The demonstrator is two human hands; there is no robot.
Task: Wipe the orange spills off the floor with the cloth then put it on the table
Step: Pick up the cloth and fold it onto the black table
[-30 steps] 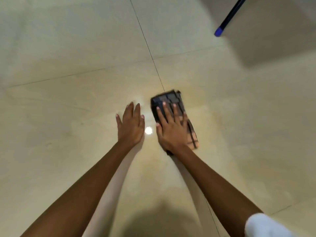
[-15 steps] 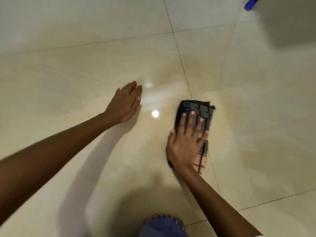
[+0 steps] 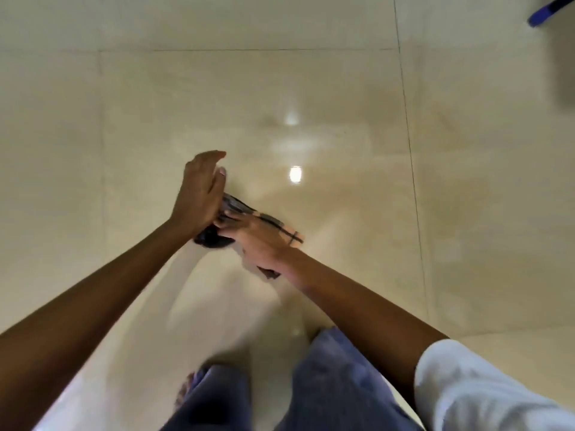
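Down on the cream tile floor (image 3: 342, 88), the plaid cloth (image 3: 241, 207) lies bunched near the middle of view, its pale end (image 3: 294, 237) pointing to 4 o'clock and its dark end to 8 o'clock. The left hand (image 3: 199, 194) stands on edge at the cloth's 10 o'clock side, fingers straight and together, gripping nothing, its palm against the fabric. The right hand (image 3: 261, 241) lies over the cloth from 5 o'clock with its fingers (image 3: 228, 219) stretched across it; blur hides whether the thumb pinches the cloth. A light glare (image 3: 295, 174) shines at 1 o'clock of the cloth. Jeans (image 3: 326, 384) fill 6 o'clock, a white sleeve (image 3: 482, 390) shows at 5 o'clock, and a blue tip (image 3: 541, 15) sits at far 1 o'clock.
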